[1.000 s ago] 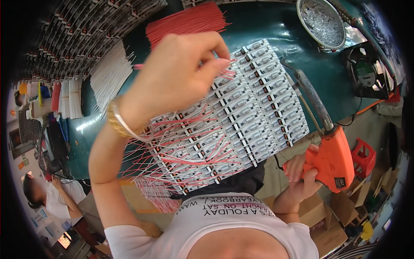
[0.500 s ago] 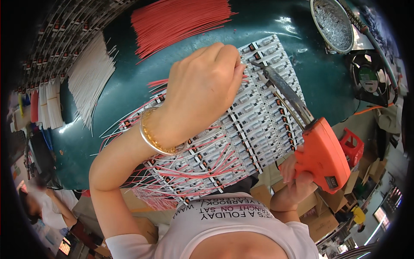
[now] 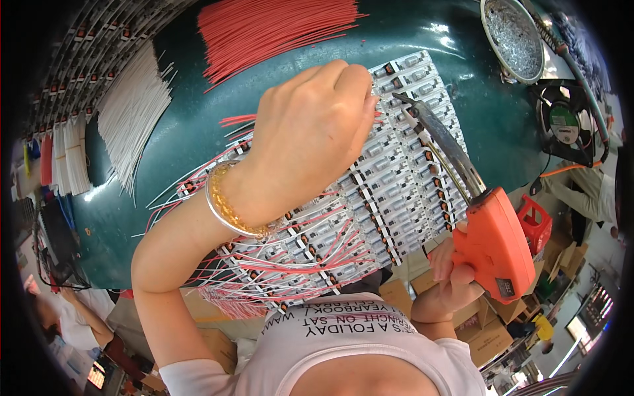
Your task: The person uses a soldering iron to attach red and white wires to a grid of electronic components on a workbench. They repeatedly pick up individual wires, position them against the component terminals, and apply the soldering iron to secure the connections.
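My left hand [image 3: 314, 125], with a bracelet on its wrist, is closed in a pinch over the sheet of circuit boards [image 3: 389, 204]. Red wires [image 3: 238, 120] stick out to the left of the fist and a red end shows at its right side; the fingertips are partly hidden. My right hand [image 3: 452, 280] grips an orange soldering gun [image 3: 495, 244] by its body. The gun's dark tip [image 3: 406, 99] lies just right of my left fingers, over the upper boards. White and red wires [image 3: 297, 264] are attached along the boards' left and lower part.
Bundles of red wires [image 3: 271, 33] and white wires [image 3: 135, 105] lie on the green table [image 3: 178, 152]. More boards [image 3: 86, 66] are at the far left. A bowl of metallic scraps [image 3: 515, 43] and a fan [image 3: 564, 122] stand right. Another person [image 3: 76, 317] is at lower left.
The soldering gun's tip has shifted slightly up and right, a little farther from my left fingers. My left hand keeps its pinch; the view has shifted a little.
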`<state>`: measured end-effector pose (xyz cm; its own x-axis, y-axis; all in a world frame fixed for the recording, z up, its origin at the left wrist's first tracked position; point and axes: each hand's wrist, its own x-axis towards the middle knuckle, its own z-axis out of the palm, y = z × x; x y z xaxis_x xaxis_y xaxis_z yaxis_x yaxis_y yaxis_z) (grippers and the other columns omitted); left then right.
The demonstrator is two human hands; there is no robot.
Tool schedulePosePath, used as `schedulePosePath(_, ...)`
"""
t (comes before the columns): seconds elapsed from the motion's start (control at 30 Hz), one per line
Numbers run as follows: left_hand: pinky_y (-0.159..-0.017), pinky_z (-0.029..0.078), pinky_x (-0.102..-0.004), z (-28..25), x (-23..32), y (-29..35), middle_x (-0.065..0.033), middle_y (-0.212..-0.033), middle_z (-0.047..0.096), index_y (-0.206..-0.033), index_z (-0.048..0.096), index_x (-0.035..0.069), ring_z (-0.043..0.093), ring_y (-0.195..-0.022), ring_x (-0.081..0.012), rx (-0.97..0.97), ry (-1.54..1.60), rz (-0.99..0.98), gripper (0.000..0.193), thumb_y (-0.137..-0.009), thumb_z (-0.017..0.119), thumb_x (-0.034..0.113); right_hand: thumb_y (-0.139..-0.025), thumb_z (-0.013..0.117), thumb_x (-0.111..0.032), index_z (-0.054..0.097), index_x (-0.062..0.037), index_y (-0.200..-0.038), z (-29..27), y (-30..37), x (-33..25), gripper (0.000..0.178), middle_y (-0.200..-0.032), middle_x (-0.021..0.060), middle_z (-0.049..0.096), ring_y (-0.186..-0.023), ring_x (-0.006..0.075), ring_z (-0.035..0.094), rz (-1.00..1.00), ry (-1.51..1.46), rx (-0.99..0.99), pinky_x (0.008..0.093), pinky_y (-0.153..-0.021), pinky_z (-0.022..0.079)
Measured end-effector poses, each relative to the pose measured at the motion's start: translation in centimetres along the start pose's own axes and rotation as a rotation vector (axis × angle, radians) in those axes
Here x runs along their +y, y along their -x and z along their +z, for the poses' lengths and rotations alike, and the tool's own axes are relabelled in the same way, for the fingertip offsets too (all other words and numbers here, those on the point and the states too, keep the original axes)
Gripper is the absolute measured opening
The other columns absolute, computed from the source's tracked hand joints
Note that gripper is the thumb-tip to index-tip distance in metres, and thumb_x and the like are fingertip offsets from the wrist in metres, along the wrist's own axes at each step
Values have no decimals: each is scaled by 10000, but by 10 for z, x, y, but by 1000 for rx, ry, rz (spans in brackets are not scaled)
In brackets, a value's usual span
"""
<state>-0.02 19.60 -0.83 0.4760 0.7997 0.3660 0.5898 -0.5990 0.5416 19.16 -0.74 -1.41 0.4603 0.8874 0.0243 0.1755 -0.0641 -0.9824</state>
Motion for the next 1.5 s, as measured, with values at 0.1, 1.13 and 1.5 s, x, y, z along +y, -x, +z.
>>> schedulePosePath(0.1, -524, 469, -317, 1, 0, -1, -84, -695, 600, -759, 578, 21, 609, -595, -233, 1, 4, 2, 137, -801, 694, 78, -846, 634, -515, 437, 145, -1210, 7, -7, -10, 779, -529, 2, 448, -413, 73, 396, 13, -84, -25, 210, -412, 313)
schedulePosePath(1.13, -497, 467, -283, 4, 7, 5, -43, -817, 588, -747, 583, 26, 643, -605, -183, 34, 11, 50, 121, -768, 701, 43, -825, 654, -522, 471, 97, -1167, -9, 8, 7, 731, -508, -12, 445, -396, 76, 406, -2, 14, -12, 228, -431, 363)
schedulePosePath(1.5, -500, 474, -282, 4, 9, 7, -73, -879, 589, -764, 600, 5, 631, -654, -184, 32, 86, 34, 85, -771, 685, 12, -838, 629, -541, 447, 122, -1208, 2, 0, -8, 781, -501, -20, 432, -395, 75, 399, 15, -116, -49, 224, -424, 356)
